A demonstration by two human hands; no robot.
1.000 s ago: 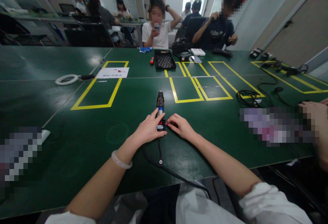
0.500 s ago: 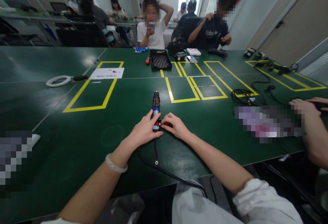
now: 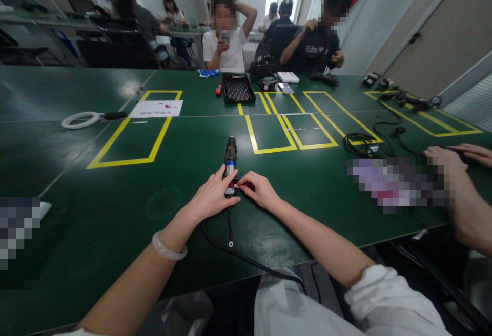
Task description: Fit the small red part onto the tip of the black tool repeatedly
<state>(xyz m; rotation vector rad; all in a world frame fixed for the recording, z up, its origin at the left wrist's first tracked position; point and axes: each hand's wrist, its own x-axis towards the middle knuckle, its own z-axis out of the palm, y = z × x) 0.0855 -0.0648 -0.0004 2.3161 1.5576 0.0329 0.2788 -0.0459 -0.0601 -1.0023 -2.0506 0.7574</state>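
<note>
A slim electric rotary tool (image 3: 230, 158) lies on the green table, its thin bit facing away from me. Black, blue and silver sections show along its body, with red and pale parts at the near end. My left hand (image 3: 214, 192) holds that end down, fingers across the body and thumb at the bottom. Close on the right, my right hand (image 3: 258, 188) pinches at the tool's side, where a small red piece, possibly a wire, shows by the fingertips. Behind the tool lies a short black lead with a metal ring end (image 3: 230, 244). A black power cord (image 3: 255, 263) curves off the table's edge.
Farther back stand a black tray of bits (image 3: 239, 90), a red-and-black object (image 3: 219, 90) and a white paper (image 3: 157, 108). A white ring-shaped coil (image 3: 80, 120) lies left. Coiled black cable (image 3: 363, 145) and a neighbour's hands (image 3: 448, 164) are at right.
The whole view has shifted, so everything appears farther left. Both my hands stay at the tool in nearly the same pose. The neighbour's hands at right have come more into view.
</note>
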